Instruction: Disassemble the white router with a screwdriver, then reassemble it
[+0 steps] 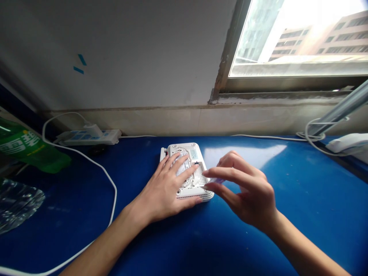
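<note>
A white plastic box that looks like a router lies on the blue table, its vented and labelled face upward. My left hand lies over its left part with fingers spread, the thumb along the near edge, covering part of a printed label. A second, pale blue label shows near the far end. At the box's right edge, my right hand has thumb and index finger close together around a small translucent, purplish piece. Blur and the fingers hide its exact kind.
A white power strip with a plug stands by the wall. Its white cable curves across the table's left side. A green bottle and a clear bottle lie at far left. A metal pole with wound cable is at right.
</note>
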`<state>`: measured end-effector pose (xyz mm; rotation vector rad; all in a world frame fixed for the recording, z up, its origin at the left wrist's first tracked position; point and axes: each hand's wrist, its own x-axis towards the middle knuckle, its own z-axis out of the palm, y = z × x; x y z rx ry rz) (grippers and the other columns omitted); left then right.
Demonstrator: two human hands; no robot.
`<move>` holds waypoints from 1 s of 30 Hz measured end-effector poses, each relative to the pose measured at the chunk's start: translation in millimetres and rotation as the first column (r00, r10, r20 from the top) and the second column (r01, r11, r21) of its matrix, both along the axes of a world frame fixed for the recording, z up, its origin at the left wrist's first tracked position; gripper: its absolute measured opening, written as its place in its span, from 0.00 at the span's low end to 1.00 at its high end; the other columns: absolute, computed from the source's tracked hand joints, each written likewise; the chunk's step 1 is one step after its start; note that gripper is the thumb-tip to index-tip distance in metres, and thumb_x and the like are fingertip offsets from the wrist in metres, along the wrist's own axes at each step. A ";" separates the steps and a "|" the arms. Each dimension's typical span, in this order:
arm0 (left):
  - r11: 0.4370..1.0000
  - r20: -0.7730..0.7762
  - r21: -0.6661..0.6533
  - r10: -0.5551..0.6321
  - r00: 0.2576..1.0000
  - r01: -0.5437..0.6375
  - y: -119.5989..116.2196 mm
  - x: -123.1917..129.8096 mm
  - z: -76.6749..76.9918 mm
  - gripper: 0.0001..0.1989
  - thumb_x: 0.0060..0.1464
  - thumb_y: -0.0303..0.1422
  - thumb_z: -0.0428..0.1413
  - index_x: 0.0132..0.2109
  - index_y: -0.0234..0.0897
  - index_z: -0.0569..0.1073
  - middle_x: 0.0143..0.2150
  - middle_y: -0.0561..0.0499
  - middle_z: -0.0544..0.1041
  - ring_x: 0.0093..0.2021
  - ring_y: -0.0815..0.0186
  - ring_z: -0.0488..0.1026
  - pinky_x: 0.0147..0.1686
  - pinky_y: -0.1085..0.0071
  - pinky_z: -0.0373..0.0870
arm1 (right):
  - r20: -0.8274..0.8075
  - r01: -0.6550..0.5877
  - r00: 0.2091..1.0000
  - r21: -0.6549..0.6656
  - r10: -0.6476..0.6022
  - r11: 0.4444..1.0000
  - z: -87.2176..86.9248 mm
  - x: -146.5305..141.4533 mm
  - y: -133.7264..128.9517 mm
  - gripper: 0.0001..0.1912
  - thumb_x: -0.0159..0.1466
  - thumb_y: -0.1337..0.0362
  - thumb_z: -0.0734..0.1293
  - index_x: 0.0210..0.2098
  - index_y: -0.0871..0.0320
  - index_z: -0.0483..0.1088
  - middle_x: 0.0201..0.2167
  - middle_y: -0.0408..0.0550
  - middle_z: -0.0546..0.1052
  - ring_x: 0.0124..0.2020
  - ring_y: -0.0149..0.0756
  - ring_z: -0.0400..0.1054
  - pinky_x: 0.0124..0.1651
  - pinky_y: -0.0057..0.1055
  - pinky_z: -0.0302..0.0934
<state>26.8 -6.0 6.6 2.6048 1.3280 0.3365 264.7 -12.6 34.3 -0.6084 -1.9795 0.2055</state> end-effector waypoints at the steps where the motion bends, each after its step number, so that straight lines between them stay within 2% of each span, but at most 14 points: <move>1: 1.000 -0.003 0.002 0.000 1.000 0.000 -0.2 0.1 0.1 0.43 0.63 0.64 0.57 0.77 0.48 0.65 0.82 0.38 0.56 0.81 0.36 0.49 0.76 0.33 0.52 | 0.000 0.006 1.000 0.000 -0.006 1.000 -0.3 0.1 -0.1 0.11 0.68 0.72 0.76 0.50 0.59 0.81 0.34 0.48 0.76 0.36 0.38 0.69 0.36 0.36 0.69; 6: 1.000 -0.006 0.008 -0.011 1.000 0.011 -0.1 -0.5 -1.8 0.44 0.64 0.65 0.55 0.78 0.48 0.64 0.81 0.37 0.56 0.81 0.35 0.50 0.76 0.32 0.52 | 0.013 -0.105 0.994 -0.059 0.106 0.993 0.2 -0.5 -1.3 0.27 0.73 0.79 0.64 0.68 0.57 0.71 0.51 0.55 0.83 0.53 0.42 0.74 0.52 0.42 0.73; 8: 1.000 -0.009 0.010 -0.008 1.000 0.008 0.3 -0.4 -2.1 0.44 0.64 0.65 0.55 0.78 0.49 0.64 0.82 0.37 0.56 0.81 0.35 0.49 0.76 0.32 0.52 | -0.018 -0.097 0.995 -0.054 0.096 0.994 0.8 -1.2 -1.6 0.26 0.72 0.79 0.67 0.66 0.56 0.73 0.49 0.53 0.84 0.50 0.41 0.75 0.49 0.39 0.74; 10: 1.000 -0.010 0.009 -0.003 1.000 0.003 0.5 -0.1 -1.7 0.43 0.64 0.65 0.55 0.78 0.49 0.64 0.82 0.38 0.55 0.81 0.36 0.49 0.76 0.32 0.52 | -0.038 -0.062 0.997 -0.027 0.061 0.998 1.3 -0.9 -1.0 0.21 0.69 0.78 0.72 0.59 0.57 0.78 0.43 0.51 0.84 0.43 0.39 0.74 0.44 0.38 0.73; 14: 1.000 -0.006 0.007 -0.005 1.000 0.005 0.4 0.4 -1.3 0.43 0.64 0.64 0.56 0.77 0.50 0.64 0.82 0.40 0.55 0.81 0.37 0.49 0.76 0.32 0.51 | -0.024 0.043 0.999 -0.006 -0.043 0.999 1.2 3.1 1.5 0.12 0.67 0.74 0.76 0.48 0.56 0.82 0.34 0.47 0.76 0.36 0.38 0.69 0.36 0.36 0.68; 16: 1.000 0.002 0.010 -0.008 1.000 0.008 0.4 0.0 -2.1 0.44 0.64 0.64 0.56 0.78 0.50 0.63 0.82 0.39 0.55 0.81 0.36 0.48 0.76 0.32 0.51 | -0.007 0.024 1.000 -0.020 -0.024 1.000 0.8 5.1 2.5 0.15 0.69 0.75 0.73 0.53 0.55 0.81 0.37 0.49 0.77 0.40 0.39 0.71 0.40 0.37 0.69; 18: 1.000 0.009 0.013 -0.014 1.000 0.014 0.8 -0.6 -3.0 0.44 0.64 0.64 0.56 0.78 0.49 0.63 0.82 0.39 0.55 0.81 0.36 0.49 0.76 0.33 0.51 | 0.013 -0.057 0.998 -0.060 0.058 0.997 0.7 5.7 3.0 0.23 0.72 0.78 0.67 0.63 0.54 0.76 0.46 0.53 0.81 0.49 0.42 0.73 0.48 0.41 0.71; 20: 1.000 0.009 0.012 -0.019 1.000 0.019 1.2 -1.0 -3.5 0.45 0.64 0.65 0.55 0.78 0.49 0.62 0.82 0.39 0.55 0.81 0.36 0.49 0.76 0.32 0.51 | 0.001 -0.116 0.993 -0.096 0.116 0.989 0.8 4.9 2.9 0.28 0.73 0.80 0.64 0.68 0.53 0.72 0.52 0.54 0.82 0.54 0.43 0.73 0.52 0.42 0.72; 23: 1.000 0.003 0.012 -0.019 1.000 0.019 1.4 -1.0 -3.1 0.45 0.64 0.65 0.55 0.79 0.48 0.62 0.82 0.39 0.54 0.81 0.36 0.48 0.76 0.32 0.51 | -0.025 -0.083 0.996 -0.070 0.081 0.994 0.8 3.7 2.2 0.22 0.70 0.78 0.71 0.60 0.54 0.78 0.43 0.50 0.82 0.44 0.40 0.73 0.44 0.39 0.71; 26: 1.000 -0.005 0.014 -0.017 1.000 0.017 1.2 -0.9 -2.2 0.45 0.64 0.65 0.54 0.79 0.48 0.61 0.82 0.39 0.54 0.82 0.37 0.48 0.76 0.32 0.50 | -0.032 0.007 0.999 -0.056 -0.009 0.998 -0.1 5.2 2.1 0.15 0.67 0.74 0.76 0.51 0.54 0.82 0.35 0.46 0.76 0.36 0.38 0.69 0.36 0.36 0.67; 28: 1.000 -0.010 0.008 -0.015 1.000 0.015 1.1 -0.8 -1.6 0.46 0.64 0.66 0.53 0.79 0.49 0.60 0.82 0.40 0.54 0.82 0.38 0.47 0.76 0.32 0.50 | -0.023 0.019 1.000 -0.058 -0.021 0.998 -0.8 6.9 3.0 0.16 0.68 0.74 0.75 0.53 0.54 0.82 0.37 0.47 0.76 0.38 0.38 0.70 0.38 0.37 0.68; 30: 1.000 -0.014 0.000 -0.015 1.000 0.015 1.1 -0.5 -0.8 0.47 0.64 0.67 0.53 0.80 0.48 0.59 0.83 0.41 0.53 0.82 0.38 0.47 0.77 0.32 0.50 | 0.000 -0.029 1.000 -0.077 0.029 0.997 -1.1 8.0 4.3 0.22 0.72 0.76 0.69 0.62 0.53 0.78 0.45 0.51 0.80 0.45 0.41 0.73 0.45 0.40 0.71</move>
